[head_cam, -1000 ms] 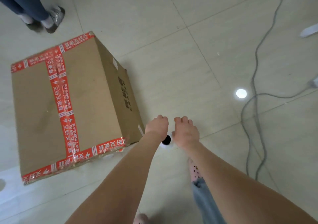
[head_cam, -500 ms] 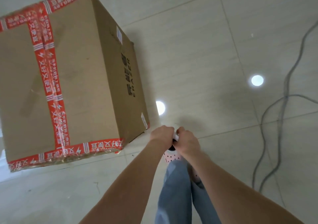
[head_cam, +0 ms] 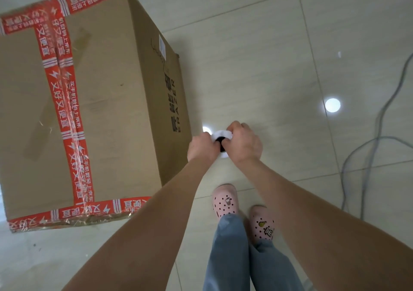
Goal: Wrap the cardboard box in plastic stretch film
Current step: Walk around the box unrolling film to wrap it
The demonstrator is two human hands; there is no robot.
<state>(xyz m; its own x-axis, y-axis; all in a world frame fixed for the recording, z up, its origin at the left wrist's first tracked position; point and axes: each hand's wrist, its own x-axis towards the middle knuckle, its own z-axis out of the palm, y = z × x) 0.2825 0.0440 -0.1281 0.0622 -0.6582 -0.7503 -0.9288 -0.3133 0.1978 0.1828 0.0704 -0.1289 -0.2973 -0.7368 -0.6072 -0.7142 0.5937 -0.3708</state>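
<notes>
A large cardboard box (head_cam: 107, 103) sealed with red printed tape stands on the tiled floor at the left. Just right of its near corner, my left hand (head_cam: 202, 146) and my right hand (head_cam: 243, 142) grip the two sides of a white stretch film roll (head_cam: 222, 135) seen end-on, its dark core showing between them. The roll is held upright above the floor, close to the box's right side but apart from it. No film is visibly stretched out.
My feet in pink clogs (head_cam: 224, 200) stand below the hands, beside the box. Grey cables (head_cam: 366, 147) trail over the floor at the right. Bare tile lies beyond the box, with bright ceiling-light reflections (head_cam: 332, 105).
The view has moved closer to the box and tilted down, so my feet now show. Both hands, apart a second ago, have closed in on the film roll and lifted it.
</notes>
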